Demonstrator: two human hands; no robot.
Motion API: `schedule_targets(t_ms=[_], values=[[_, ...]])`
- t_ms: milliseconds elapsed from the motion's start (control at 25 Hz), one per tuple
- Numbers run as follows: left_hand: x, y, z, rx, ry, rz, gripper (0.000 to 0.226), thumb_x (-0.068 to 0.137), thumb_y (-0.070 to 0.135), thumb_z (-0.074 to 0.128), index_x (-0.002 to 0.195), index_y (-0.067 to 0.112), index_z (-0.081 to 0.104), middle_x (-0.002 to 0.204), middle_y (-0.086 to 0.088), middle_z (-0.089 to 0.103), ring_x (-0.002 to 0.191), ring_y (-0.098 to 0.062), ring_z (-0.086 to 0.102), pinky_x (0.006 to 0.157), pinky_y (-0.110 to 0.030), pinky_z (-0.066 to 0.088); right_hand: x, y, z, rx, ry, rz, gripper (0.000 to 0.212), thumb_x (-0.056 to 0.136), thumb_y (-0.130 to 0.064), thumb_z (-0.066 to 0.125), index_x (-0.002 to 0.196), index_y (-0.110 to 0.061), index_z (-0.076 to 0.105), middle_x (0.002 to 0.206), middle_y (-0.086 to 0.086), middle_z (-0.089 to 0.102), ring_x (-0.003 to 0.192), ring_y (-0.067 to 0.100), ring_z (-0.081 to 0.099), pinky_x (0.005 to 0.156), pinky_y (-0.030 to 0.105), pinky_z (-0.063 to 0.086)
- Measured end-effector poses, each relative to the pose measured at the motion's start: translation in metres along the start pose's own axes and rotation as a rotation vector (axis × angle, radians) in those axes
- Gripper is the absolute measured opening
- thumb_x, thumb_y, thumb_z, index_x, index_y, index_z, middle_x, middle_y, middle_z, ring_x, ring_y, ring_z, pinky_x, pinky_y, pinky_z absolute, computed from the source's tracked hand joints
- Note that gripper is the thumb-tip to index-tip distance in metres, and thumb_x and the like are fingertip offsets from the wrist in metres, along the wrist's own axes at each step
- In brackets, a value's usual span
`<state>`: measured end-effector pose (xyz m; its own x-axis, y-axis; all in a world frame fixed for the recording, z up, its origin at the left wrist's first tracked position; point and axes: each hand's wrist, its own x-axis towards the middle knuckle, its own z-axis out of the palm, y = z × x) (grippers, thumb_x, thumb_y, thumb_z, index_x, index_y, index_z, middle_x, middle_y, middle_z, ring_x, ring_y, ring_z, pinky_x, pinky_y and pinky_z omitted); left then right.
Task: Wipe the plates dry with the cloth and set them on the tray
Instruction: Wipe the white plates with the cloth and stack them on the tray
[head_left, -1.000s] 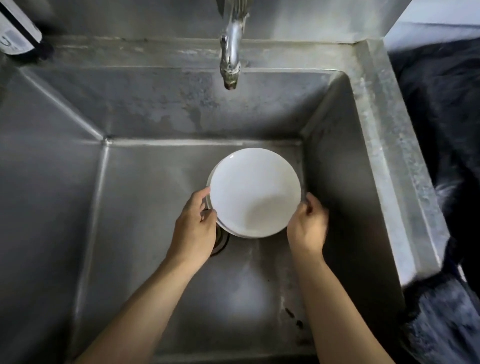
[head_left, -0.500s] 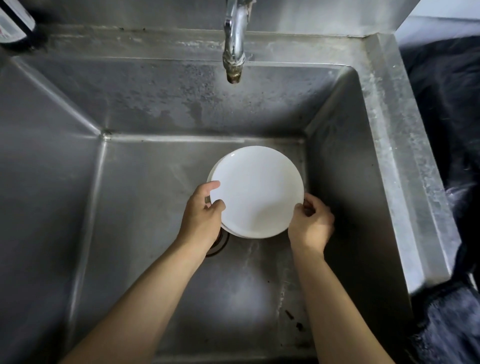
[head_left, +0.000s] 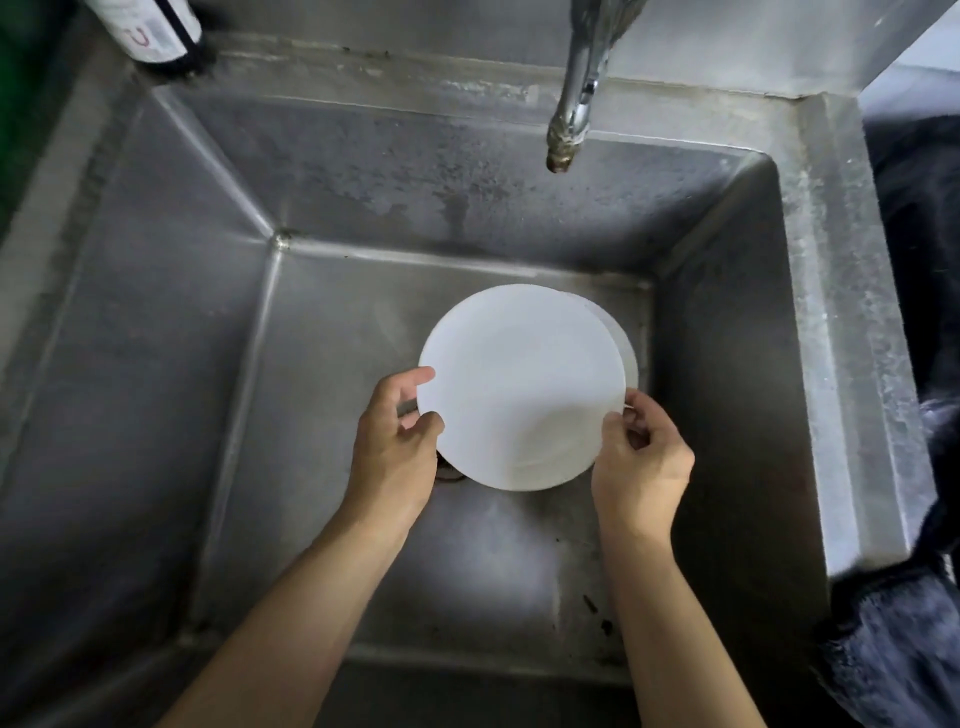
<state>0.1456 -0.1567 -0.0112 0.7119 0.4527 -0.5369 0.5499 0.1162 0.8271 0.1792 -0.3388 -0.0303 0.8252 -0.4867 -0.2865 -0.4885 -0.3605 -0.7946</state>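
Deep steel sink (head_left: 171, 364), walls dull and water-stained, dark specks on the floor near the front edge. Dark fuzzy fabric (head_left: 914, 312) draped just beside the right rim. Tap (head_left: 574, 98) hanging over the back wall, spout pointing down. Labelled bottle (head_left: 150, 28) standing on the back-left ledge, mostly cut off by the frame. White top plate (head_left: 514, 384) low in the basin, right of centre, gripped at both sides. Second plate (head_left: 627, 353) peeking out as a thin crescent under its right edge. Left hand (head_left: 397, 447) curled round the top plate's left rim, thumb over the face. Right hand (head_left: 641, 460) pinching the right rim. Drain (head_left: 448, 472) partly hidden beneath.
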Motion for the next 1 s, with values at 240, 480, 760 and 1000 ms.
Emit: schedule_targets(t_ms=[240, 480, 760, 1000], values=[[-0.032, -0.001, -0.056, -0.025, 0.161, 0.009, 0.051, 0.088, -0.006, 0.054, 0.117, 0.035, 0.062, 0.111, 0.021, 0.059, 0.090, 0.021, 0.061, 0.078, -0.023, 0.054, -0.055, -0.049, 0.004, -0.069, -0.160, -0.078, 0.023, 0.100, -0.013, 0.053, 0.118, -0.021, 0.063, 0.088, -0.023, 0.057, 0.086, 0.012, 0.062, 0.078, 0.032, 0.050], [-0.047, -0.011, -0.093, -0.039, 0.265, -0.127, 0.048, 0.077, -0.009, 0.059, 0.116, 0.020, 0.062, 0.111, -0.002, 0.072, 0.098, -0.016, 0.070, 0.073, -0.030, 0.052, -0.079, -0.097, 0.009, -0.328, -0.353, -0.129, 0.014, 0.091, -0.012, 0.053, 0.078, -0.011, 0.050, 0.068, -0.003, 0.053, 0.056, 0.015, 0.048, 0.041, 0.019, 0.033], [-0.059, -0.008, -0.110, -0.132, 0.320, -0.248, 0.047, 0.085, -0.009, 0.055, 0.127, 0.012, 0.059, 0.122, -0.012, 0.067, 0.108, -0.024, 0.066, 0.096, -0.044, 0.056, -0.094, -0.112, 0.002, -0.392, -0.437, -0.011, 0.022, 0.088, -0.011, 0.058, 0.086, 0.009, 0.066, 0.076, 0.024, 0.071, 0.053, 0.027, 0.052, 0.041, 0.019, 0.037], [-0.075, 0.029, -0.098, -0.621, 0.364, -0.473, 0.020, 0.103, 0.034, 0.051, 0.105, 0.019, 0.065, 0.098, -0.006, 0.072, 0.088, -0.023, 0.069, 0.064, -0.036, 0.060, -0.127, -0.098, -0.021, -0.089, -0.440, 0.143, 0.010, 0.089, -0.002, 0.060, 0.091, -0.012, 0.064, 0.076, 0.001, 0.072, 0.077, 0.027, 0.075, 0.064, 0.038, 0.065]])
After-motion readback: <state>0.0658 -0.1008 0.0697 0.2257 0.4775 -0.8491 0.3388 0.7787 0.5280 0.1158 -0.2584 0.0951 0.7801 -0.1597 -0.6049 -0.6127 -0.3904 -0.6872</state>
